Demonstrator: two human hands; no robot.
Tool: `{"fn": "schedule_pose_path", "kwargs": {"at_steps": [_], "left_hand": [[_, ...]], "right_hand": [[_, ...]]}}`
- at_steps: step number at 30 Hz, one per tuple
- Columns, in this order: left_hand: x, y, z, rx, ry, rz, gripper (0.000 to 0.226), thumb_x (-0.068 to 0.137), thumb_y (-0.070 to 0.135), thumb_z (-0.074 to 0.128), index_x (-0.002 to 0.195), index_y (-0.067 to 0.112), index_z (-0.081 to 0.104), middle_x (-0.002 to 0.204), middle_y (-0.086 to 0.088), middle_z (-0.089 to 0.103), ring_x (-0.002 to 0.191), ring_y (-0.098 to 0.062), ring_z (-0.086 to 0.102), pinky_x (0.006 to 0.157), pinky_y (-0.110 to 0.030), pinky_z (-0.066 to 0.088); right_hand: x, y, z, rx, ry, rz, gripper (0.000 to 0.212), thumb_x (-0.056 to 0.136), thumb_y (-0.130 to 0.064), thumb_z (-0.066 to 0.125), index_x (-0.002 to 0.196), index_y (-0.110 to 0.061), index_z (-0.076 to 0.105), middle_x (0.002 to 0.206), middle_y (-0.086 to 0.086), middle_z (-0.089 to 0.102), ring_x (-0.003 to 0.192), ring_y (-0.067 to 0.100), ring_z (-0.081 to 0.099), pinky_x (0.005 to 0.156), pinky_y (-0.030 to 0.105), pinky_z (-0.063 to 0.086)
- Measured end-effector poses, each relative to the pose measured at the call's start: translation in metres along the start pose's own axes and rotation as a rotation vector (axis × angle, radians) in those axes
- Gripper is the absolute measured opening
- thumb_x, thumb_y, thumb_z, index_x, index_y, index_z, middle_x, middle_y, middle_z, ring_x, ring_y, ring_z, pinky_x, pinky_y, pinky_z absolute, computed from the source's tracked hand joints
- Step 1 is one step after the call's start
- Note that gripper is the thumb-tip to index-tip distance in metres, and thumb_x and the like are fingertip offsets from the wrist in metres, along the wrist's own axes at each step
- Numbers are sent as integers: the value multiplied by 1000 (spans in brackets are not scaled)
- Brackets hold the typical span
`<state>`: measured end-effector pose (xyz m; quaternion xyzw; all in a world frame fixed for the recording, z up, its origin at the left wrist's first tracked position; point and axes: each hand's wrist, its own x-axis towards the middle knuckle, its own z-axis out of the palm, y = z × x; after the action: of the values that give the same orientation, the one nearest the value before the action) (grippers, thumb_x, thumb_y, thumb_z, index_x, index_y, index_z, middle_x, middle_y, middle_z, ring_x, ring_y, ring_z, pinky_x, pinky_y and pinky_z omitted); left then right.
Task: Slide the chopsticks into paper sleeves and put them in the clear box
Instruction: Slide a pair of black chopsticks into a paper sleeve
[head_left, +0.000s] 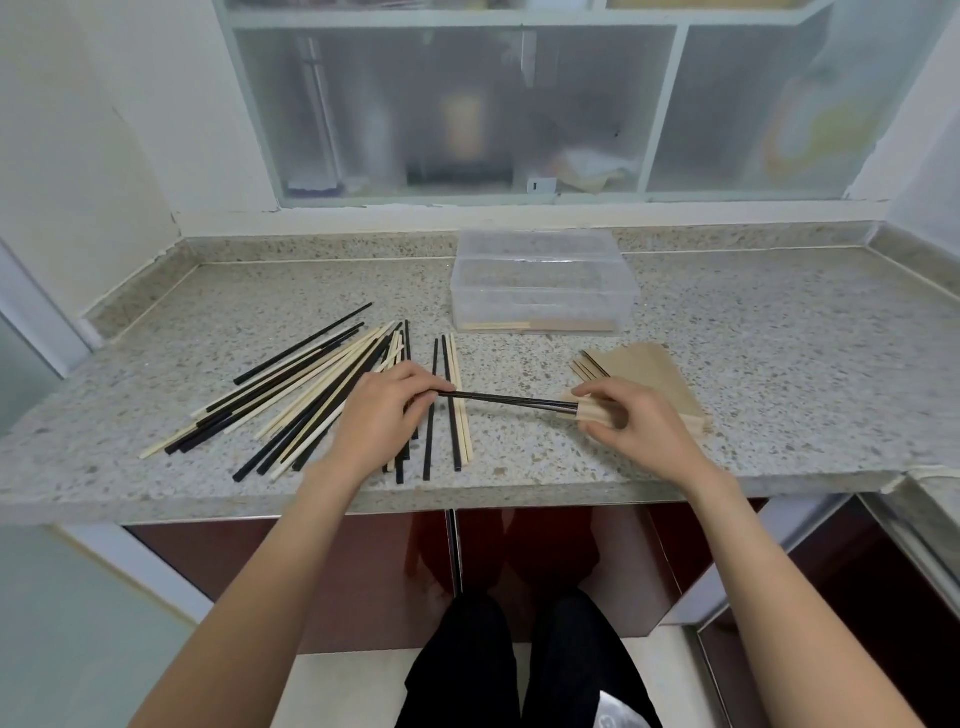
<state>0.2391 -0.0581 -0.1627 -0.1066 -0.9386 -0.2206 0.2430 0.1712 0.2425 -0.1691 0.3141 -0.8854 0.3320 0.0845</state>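
My left hand (382, 415) pinches the near end of a pair of black chopsticks (501, 400) held level above the counter. Their far tips sit inside the mouth of a tan paper sleeve (595, 411), which my right hand (634, 423) grips. A loose pile of black and pale chopsticks (311, 384) lies fanned out on the left of the counter. A stack of paper sleeves (649, 371) lies behind my right hand. The clear box (543, 291) stands open at the back, with a few sleeved chopsticks along its front wall.
The speckled stone counter (779, 338) runs to a wall with a frosted window behind the box. Its front edge is just below my wrists. A raised stone lip borders the back and both sides.
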Motion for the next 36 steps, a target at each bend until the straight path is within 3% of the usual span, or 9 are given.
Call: {"fn": "schedule_pose_path", "kwargs": {"at_steps": [6,11,13,15,18,22,27,32,36], "left_hand": [[17,29,12,16,-25,132,22,88,15,63,105,27,71,97,6,68,90,-15,62,80,-36,49],[22,44,27,-27,41,2,27,92,34,56,119,33,62,119,11,63,115,-10,53,107,-42,28],[19,46,28,-262,136,-209,38,94,38,52,131,32,50,136,11,50,127,-7,40,111,-36,24],[19,57,27,-702,117,-467,45,97,34,47,141,28,38,146,11,37,134,-3,32,108,-25,24],[16,69,33,-913,35,-557,49,100,31,39,147,26,28,150,11,30,132,1,27,103,-19,21],[11,70,46,-793,-34,-449,55,99,35,40,149,30,18,154,15,20,136,3,17,108,-21,16],[30,46,41,-503,-65,-312,52,99,40,36,147,25,25,148,9,37,136,-9,33,113,-36,25],[91,-1,34,-116,25,-169,38,99,28,42,135,18,46,139,-2,49,129,-20,42,107,-38,33],[124,-38,48,40,-101,-168,45,98,22,44,142,17,37,148,-4,36,136,-22,30,111,-37,24]], "right_hand": [[6,-13,9,50,-19,-41,35,79,-19,76,113,-22,66,105,-8,68,95,6,61,85,23,49],[5,-15,9,105,24,-17,33,80,-18,75,112,-23,66,104,-11,67,96,4,61,84,19,48],[1,-11,10,130,54,12,33,81,-18,74,112,-22,66,107,-13,66,99,2,61,88,19,49],[-2,-7,10,139,82,42,33,81,-19,74,113,-21,66,109,-12,66,102,3,61,91,22,49],[-4,-7,13,151,103,53,32,81,-17,74,112,-20,66,108,-11,67,100,5,62,89,20,48],[-7,-7,15,144,113,59,31,82,-17,73,112,-19,67,107,-11,66,99,4,62,88,13,46],[5,1,5,80,130,40,32,83,-18,71,114,-19,66,104,-10,66,94,6,63,91,28,50],[66,9,-22,-200,232,-12,25,93,-25,57,117,-24,61,107,-6,66,96,12,60,101,36,32],[136,21,-39,-450,177,34,21,90,-20,54,108,-24,63,97,1,63,96,23,57,93,38,29]]}}
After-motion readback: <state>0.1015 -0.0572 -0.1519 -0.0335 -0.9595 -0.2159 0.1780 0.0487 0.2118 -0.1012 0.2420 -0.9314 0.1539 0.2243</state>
